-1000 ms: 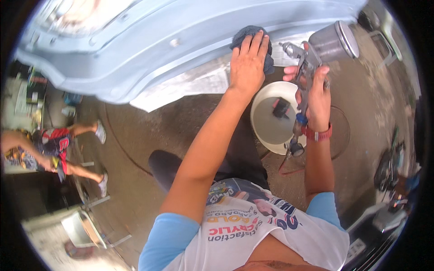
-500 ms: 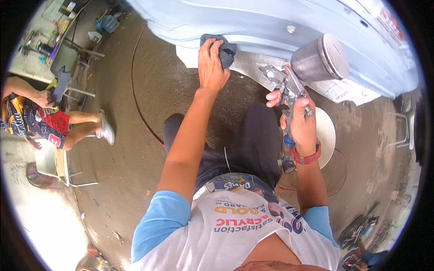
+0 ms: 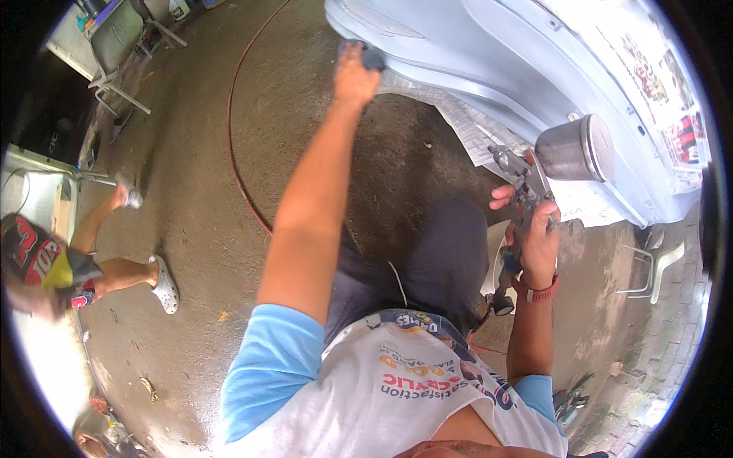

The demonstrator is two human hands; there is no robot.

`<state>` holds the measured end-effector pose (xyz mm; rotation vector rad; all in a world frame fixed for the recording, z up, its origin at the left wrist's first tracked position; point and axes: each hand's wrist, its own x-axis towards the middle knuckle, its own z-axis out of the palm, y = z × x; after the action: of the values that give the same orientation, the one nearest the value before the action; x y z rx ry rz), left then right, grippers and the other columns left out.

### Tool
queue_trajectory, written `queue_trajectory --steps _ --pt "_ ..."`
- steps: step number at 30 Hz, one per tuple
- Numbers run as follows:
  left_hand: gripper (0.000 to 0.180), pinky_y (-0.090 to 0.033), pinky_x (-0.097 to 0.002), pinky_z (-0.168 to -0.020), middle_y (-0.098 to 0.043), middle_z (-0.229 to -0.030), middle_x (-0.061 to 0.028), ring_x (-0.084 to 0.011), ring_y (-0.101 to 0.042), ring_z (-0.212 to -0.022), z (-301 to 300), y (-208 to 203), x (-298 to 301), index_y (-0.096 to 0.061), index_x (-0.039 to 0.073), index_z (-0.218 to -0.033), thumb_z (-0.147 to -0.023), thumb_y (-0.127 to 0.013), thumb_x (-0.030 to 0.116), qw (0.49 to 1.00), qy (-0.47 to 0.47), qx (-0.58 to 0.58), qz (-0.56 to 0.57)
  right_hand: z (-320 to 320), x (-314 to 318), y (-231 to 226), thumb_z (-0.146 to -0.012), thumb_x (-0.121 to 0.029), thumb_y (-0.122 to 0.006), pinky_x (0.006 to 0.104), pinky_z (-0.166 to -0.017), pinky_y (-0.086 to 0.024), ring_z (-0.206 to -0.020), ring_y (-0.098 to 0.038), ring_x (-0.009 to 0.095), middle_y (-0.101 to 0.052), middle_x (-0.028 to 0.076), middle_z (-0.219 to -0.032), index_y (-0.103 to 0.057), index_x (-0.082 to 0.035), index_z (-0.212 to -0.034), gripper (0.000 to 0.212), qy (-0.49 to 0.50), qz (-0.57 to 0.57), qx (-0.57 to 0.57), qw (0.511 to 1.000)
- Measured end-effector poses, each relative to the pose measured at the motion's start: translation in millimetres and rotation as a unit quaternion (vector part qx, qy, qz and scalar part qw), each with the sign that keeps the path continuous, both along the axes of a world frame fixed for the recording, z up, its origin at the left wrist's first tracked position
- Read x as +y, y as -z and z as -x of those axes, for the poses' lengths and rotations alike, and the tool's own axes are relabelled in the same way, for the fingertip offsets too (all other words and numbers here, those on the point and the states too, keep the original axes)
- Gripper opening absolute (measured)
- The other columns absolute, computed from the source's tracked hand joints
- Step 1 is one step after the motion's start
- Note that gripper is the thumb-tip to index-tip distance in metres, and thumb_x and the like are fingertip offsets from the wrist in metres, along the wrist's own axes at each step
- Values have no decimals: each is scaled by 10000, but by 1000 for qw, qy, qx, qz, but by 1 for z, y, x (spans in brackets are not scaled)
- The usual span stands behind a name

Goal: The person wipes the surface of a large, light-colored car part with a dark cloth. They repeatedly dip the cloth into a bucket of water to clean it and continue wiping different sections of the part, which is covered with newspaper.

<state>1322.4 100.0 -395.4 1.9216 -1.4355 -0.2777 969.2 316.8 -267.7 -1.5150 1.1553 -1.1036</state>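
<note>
A dark grey cloth [image 3: 372,59] is bunched under my left hand [image 3: 356,82], its fingers closed over it. That hand reaches far forward to the left end of a pale blue-grey car body panel [image 3: 489,57], at its lower edge. Motion blurs the fingertips. My right hand [image 3: 540,243] is wrapped round the grip of a metal spray gun [image 3: 522,191], some fingers off to the side. A round metal paint cup [image 3: 563,151] tops the gun, close to the panel. Below the grip hangs a small round gauge [image 3: 502,305].
Newspaper sheets [image 3: 472,133] lie beneath the panel. A reddish hose [image 3: 231,130] curves over the rough floor. On the left another person walks, one clog [image 3: 165,286] visible. Chairs stand at left [image 3: 118,42] and right [image 3: 658,271]; a white round seat is partly hidden by my right arm.
My left hand has slid the cloth to the panel's left end. The view has shifted, and the spray gun sits lower and further right. The other person has moved nearer.
</note>
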Motion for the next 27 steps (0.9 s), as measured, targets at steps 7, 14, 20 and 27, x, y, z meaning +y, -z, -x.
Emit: queue_trajectory --steps 7,14,20,27 --pt "860 -261 -566 -1284 -232 -1720 -300 -451 -217 -1611 165 -1 84 -382 -100 -1573 -807 -750 31 963 125 154 182 -32 -4 -9 -1091 -681 -344 226 -495 -450 -906 -722 162 -744 160 -1111 -408 -30 -1612 836 -7 36 76 996" --pt "737 -402 -484 -1153 -433 -1538 -175 -374 -440 -1443 121 3 69 -509 -55 -1420 -732 -770 -31 953 78 210 205 -65 5 -21 -1063 -733 -353 232 -481 -434 -834 -712 154 -748 161 -1110 -371 -23 -1640 915 10 51 144 988" --pt "720 -413 -492 -1190 -430 -1552 -155 -416 -462 -1438 60 19 33 -534 -30 -1405 -715 -738 -59 954 17 165 248 -79 -12 -12 -894 -923 -390 217 -493 -431 -790 -672 118 -739 168 -1075 -335 2 -1656 1199 55 42 167 984" --pt "753 -326 -452 -1282 -441 -1625 -218 -400 -410 -1528 -52 1 -20 -404 24 -1603 -918 -708 94 906 -52 330 260 -97 -28 -9 -815 -968 -420 196 -504 -421 -846 -687 113 -742 157 -1082 -372 27 -1634 1289 55 17 175 983"
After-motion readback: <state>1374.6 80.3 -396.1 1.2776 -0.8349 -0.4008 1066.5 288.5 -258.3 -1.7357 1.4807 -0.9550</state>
